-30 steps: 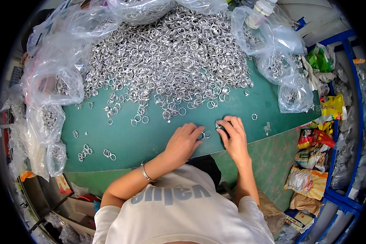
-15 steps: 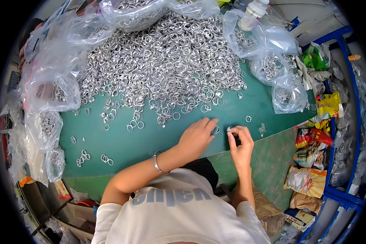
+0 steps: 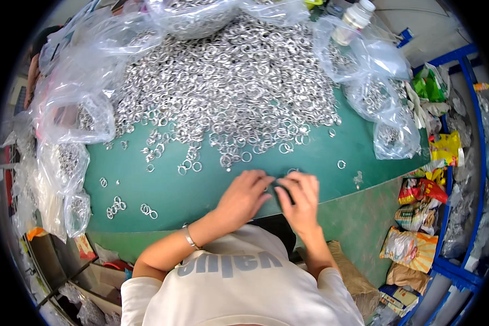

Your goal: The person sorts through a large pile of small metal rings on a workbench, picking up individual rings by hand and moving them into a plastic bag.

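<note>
A broad heap of silver-coloured metal rings covers the far middle of a green tabletop. Close to the table's near edge my two hands face each other. My left hand has its fingers curled, and a ring glints between thumb and forefinger. Right beside it, my right hand bends its fingers toward the left one; motion smears them, so whether they hold anything is hidden. Behind its fingertips another ring is partly visible. A single ring lies farther right.
Small groups of rings lie at the left. Clear plastic bags holding rings border the heap, with more bags at the right. A white bottle stands at the far right. Blue shelving and colourful packets line the right side.
My right hand has moved left, close to my left hand. The left hand has drawn back slightly left and nearer to me. The whole view has shifted a little.
</note>
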Action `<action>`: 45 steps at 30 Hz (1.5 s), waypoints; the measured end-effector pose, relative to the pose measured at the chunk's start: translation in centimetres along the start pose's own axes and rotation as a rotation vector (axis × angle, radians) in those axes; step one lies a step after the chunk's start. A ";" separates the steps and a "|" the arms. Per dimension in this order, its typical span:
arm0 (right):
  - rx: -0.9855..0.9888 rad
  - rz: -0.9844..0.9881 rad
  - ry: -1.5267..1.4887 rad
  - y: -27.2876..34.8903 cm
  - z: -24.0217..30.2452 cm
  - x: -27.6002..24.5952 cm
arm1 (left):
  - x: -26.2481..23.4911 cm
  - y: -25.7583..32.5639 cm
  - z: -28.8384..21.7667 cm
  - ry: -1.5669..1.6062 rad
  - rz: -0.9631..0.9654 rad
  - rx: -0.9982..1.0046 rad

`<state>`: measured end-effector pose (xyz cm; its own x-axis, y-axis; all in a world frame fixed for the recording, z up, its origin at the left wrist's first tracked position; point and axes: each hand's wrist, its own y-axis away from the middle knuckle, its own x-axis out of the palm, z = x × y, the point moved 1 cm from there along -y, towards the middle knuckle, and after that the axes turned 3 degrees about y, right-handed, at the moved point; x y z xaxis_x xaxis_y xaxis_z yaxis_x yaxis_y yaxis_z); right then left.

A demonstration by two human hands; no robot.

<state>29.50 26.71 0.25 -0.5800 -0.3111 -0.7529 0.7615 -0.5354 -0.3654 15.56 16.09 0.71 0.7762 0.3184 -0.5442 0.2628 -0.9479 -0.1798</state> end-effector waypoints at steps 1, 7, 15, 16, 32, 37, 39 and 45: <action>0.036 -0.014 0.054 -0.4 0.1 -0.6 | 0.3 0.1 0.0 -0.031 0.038 0.011; 0.061 -0.027 0.091 0.3 -2.9 -0.3 | 1.0 1.4 1.8 -0.109 0.075 0.069; 0.088 -0.154 0.246 -1.9 -3.4 -1.5 | -1.1 3.6 2.4 -0.125 -0.019 0.023; 0.053 -0.094 0.159 -2.5 -2.6 -0.5 | -1.2 3.8 2.4 -0.120 -0.029 0.019; -0.207 0.252 -0.197 -2.3 7.1 5.9 | -5.5 7.4 1.8 0.013 -0.237 -0.225; -0.336 0.396 -0.350 -3.8 9.3 8.3 | -6.3 10.6 3.6 -0.045 -0.417 -0.237; -0.291 0.330 -0.315 -4.7 8.8 7.7 | -7.5 11.0 3.5 -0.065 -0.445 -0.264; -0.075 0.223 0.166 -6.5 5.5 7.2 | -9.0 13.0 3.4 -0.109 -0.451 -0.377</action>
<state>18.76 23.63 0.20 -0.3450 -0.2784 -0.8964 0.8877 -0.4070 -0.2153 10.04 0.93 0.44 0.4826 0.6682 -0.5662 0.7536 -0.6462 -0.1203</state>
